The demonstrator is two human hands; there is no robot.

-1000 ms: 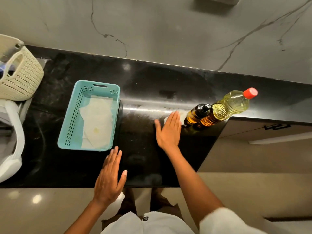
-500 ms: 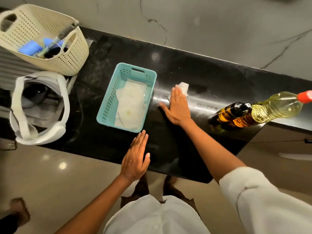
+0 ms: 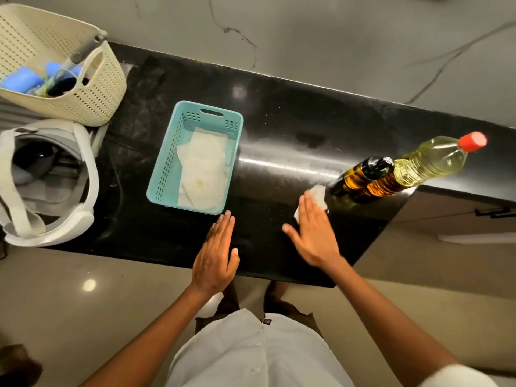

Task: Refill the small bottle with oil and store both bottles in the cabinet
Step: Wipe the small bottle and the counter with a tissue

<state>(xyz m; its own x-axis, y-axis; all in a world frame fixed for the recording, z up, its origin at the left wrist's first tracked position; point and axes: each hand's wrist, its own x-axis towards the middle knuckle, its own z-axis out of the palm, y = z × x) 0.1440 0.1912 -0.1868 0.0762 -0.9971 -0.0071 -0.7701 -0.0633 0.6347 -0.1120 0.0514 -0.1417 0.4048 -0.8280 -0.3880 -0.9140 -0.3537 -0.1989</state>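
Counter: I am standing at a glossy black counter [image 3: 279, 141] that is running along a grey veined wall [image 3: 335, 37]; pale shiny floor [image 3: 69, 303] is showing below its near edge.
Left fingers: my left hand [image 3: 215, 255] is lying flat on the counter, fingers [image 3: 223, 224] stretched straight and close together, holding nothing.
Right fingers: my right hand [image 3: 315, 236] is pressing flat, fingers [image 3: 310, 208] spread out, on a white tissue [image 3: 318, 192] that is peeking out past the fingertips.
Small bottle: the dark small bottle [image 3: 363, 174] is standing just beyond my right fingertips, right beside the tissue.
Large bottle: the big oil bottle [image 3: 430, 160] with a red cap is standing touching the small one, on its far side from my fingers.
Teal basket: a teal basket [image 3: 167, 157] holding white paper is sitting just ahead of my left fingertips.
Further left: a cream basket [image 3: 92, 101] and a white headset [image 3: 86, 174] are lying well away from my left fingers.
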